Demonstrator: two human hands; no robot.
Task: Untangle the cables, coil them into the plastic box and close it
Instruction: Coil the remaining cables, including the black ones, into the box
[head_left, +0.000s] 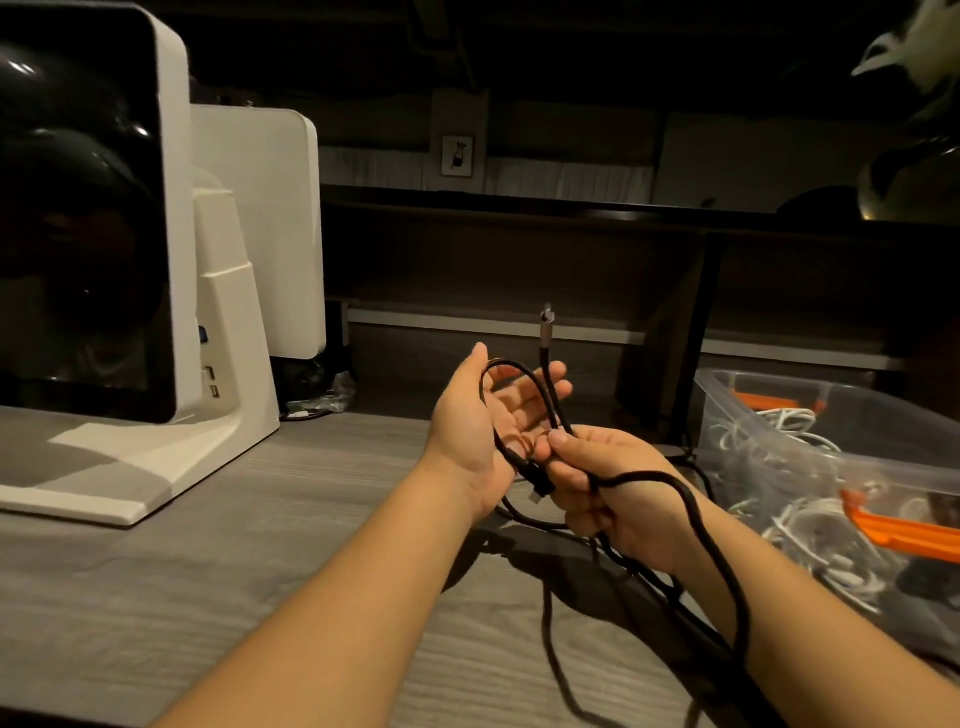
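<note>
A black braided cable loops between both hands above the grey wooden table. My left hand is held palm up with fingers spread, and a loop of the cable runs over its palm. My right hand pinches the cable between thumb and fingers, with one plug end sticking straight up. The rest of the cable drapes over my right wrist and trails down onto the table. The clear plastic box stands at the right, open, with several white cables inside.
A white machine with a dark glossy screen fills the left side of the table. Orange latches show on the box. A dark shelf and a black table leg lie beyond the table's far edge.
</note>
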